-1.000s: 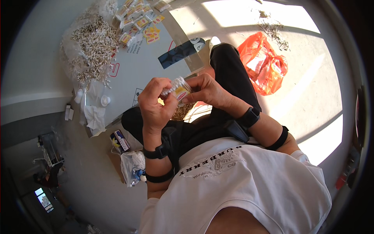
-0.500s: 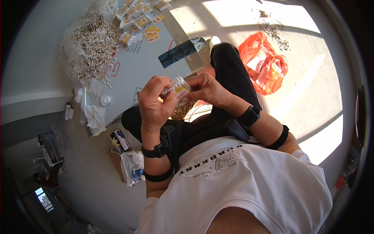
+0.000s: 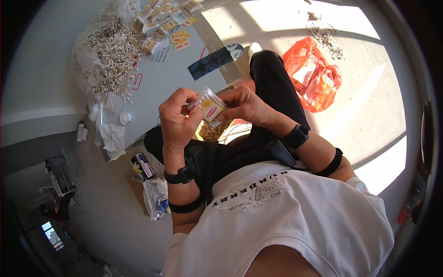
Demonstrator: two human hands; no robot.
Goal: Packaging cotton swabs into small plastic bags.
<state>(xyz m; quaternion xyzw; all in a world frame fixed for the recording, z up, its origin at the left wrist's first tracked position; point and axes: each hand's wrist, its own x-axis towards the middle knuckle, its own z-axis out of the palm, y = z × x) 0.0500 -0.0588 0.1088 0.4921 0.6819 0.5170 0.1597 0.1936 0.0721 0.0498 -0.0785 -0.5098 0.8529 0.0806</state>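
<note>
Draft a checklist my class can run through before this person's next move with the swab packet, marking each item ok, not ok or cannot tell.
1. Packet supported from both sides: ok; left hand and right hand both grip it.
2. Yellow label visible: ok; it shows on the packet's upward side.
3. Packet's left end closed: cannot tell; the left hand's fingers hide part of it.
4. Loose swabs on the grey work surface: ok; heaped at its left, with clear plastic around them.
5. Spare yellow cards neatly stacked: not ok; they lie spread and overlapping.
</note>
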